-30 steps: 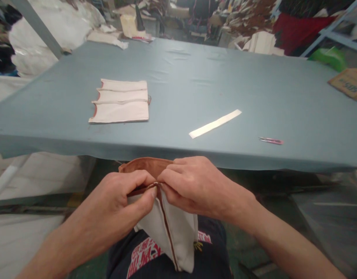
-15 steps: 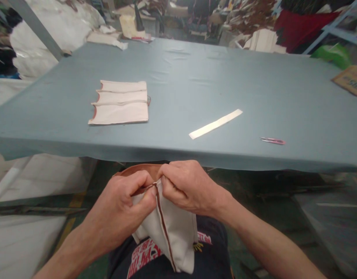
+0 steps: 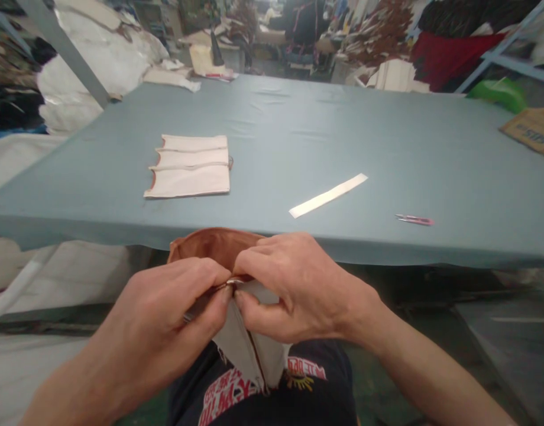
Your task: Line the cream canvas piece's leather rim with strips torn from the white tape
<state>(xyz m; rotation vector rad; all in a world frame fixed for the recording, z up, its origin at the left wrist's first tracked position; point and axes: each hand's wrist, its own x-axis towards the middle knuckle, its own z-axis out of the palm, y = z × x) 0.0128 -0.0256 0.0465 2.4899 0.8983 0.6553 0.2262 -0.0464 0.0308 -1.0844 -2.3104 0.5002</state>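
Both hands hold a cream fabric pouch with a brown lining and a brown zipper seam, in front of my lap below the table edge. My left hand pinches the pouch's top edge from the left, fingers closed. My right hand pinches the same edge from the right, thumb and forefinger meeting the left hand's at the seam. The brown inner side shows above my fingers.
A blue-grey table spreads ahead. On it lie a stack of cream pouches, a cream strip, small pink snips and a cardboard piece at far right. Fabric piles and white sacks surround the table.
The pouch has risen and turned, showing more brown lining and less cream side. Both hands stay pinched at the seam. The view has tilted slightly.
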